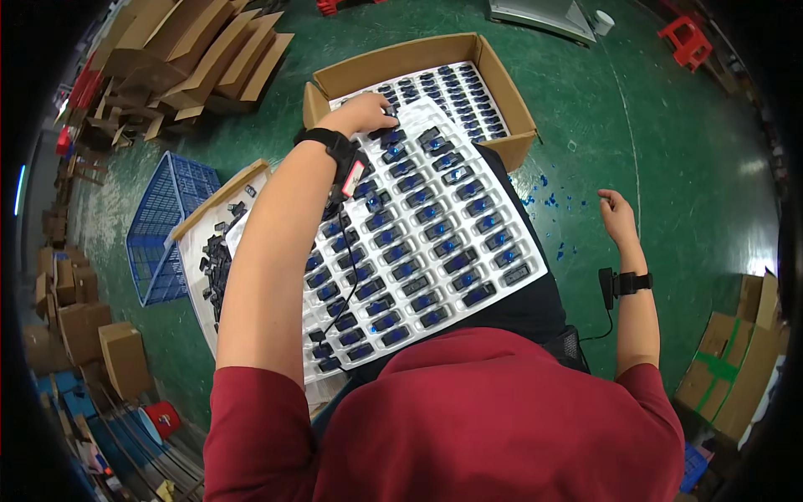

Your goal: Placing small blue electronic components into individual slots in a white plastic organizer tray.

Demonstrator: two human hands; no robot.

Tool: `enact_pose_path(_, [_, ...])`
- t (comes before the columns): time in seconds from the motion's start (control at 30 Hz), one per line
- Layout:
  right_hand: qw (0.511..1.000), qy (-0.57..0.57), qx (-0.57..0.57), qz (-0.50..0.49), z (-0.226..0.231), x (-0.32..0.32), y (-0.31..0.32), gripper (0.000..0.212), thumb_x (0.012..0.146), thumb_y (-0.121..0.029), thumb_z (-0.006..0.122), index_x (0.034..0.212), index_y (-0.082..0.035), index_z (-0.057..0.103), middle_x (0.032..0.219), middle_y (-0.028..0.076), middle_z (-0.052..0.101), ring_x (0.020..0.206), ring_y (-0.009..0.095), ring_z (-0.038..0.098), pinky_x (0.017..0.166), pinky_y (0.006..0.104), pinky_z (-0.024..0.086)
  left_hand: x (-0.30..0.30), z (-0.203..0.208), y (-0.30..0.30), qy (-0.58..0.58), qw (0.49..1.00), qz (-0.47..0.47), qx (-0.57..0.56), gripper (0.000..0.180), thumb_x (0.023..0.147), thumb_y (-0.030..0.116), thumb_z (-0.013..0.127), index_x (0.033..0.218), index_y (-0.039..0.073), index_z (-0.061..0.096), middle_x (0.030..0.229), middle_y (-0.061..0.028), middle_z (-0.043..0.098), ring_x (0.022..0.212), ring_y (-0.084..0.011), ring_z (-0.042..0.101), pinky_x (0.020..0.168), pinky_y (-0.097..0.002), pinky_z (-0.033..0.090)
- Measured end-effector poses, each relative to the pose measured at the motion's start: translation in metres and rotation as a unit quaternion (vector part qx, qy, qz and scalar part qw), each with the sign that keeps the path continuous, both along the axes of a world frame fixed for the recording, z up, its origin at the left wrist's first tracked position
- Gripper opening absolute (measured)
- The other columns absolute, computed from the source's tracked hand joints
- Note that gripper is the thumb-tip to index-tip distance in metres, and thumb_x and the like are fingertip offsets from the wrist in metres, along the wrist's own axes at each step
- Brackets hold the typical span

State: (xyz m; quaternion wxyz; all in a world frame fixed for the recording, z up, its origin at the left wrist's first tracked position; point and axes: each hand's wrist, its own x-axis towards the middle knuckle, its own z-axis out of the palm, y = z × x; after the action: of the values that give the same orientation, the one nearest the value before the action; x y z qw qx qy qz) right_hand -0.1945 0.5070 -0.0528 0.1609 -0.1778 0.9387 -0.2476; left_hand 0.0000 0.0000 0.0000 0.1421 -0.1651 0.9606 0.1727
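Plainly white tray, dark pieces (bluish); left hand pinching one, right hand unclenched.

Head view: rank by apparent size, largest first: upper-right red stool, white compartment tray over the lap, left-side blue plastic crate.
1. White compartment tray
2. Blue plastic crate
3. Red stool

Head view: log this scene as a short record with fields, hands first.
Left hand: at the white tray's far end, fingers by a dark piece; firmness of grip unclear
Right hand: out to the right above the floor, loosely curled, nothing visible in it
Tray contents: rows of dark pieces with blue on many
Cardboard box: open, beyond the tray, similar pieces inside
Blue crate: on the left
Floor: green, blue scraps right of the tray
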Motion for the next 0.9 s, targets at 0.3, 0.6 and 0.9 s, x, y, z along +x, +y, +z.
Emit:
enact_pose_path(0.3, [0.99,0.085,-0.072,0.091,-0.018,-0.007,-0.021,0.028,0.082,-0.017,0.061,0.105,-0.003,0.064,0.086,0.013,0.066,0.082,0.023,0.064,0.075,0.0313,0.049,0.027,0.013,0.004,0.153,0.968,0.139,0.143,0.045,0.068,0.027,0.079,0.104,0.004,0.064,0.097,-0.012,0.066,0.087,-0.0219,0.063,0.077,-0.0323,0.05])
enact_pose_path(0.6, [0.991,0.028,-0.108,0.073,0.029,0.0,-0.041,0.027,0.093,-0.021,0.047,0.108,-0.005,0.062,0.057,0.004,0.055,0.048,0.011,0.052,0.049,0.0264,0.042,0.11,0.081,0.074,0.262,0.839,0.216,0.426,0.05,0.076,0.021,0.075,0.113,-0.002,0.052,0.088,-0.0047,0.061,0.072,-0.0087,0.057,0.066,-0.0216,0.048])
enact_pose_path(0.9, [0.891,-0.151,-0.315,0.29,0.163,0.128,-0.163,0.022,0.092,-0.015,0.052,0.107,-0.002,0.06,0.079,-0.001,0.059,0.072,0.005,0.053,0.062,0.0191,0.042,0.242,0.128,0.149,0.256,0.653,0.291,0.651,0.035,0.088,0.009,0.06,0.121,0.005,0.05,0.089,-0.0021,0.059,0.074,-0.0077,0.06,0.066,-0.0195,0.051])
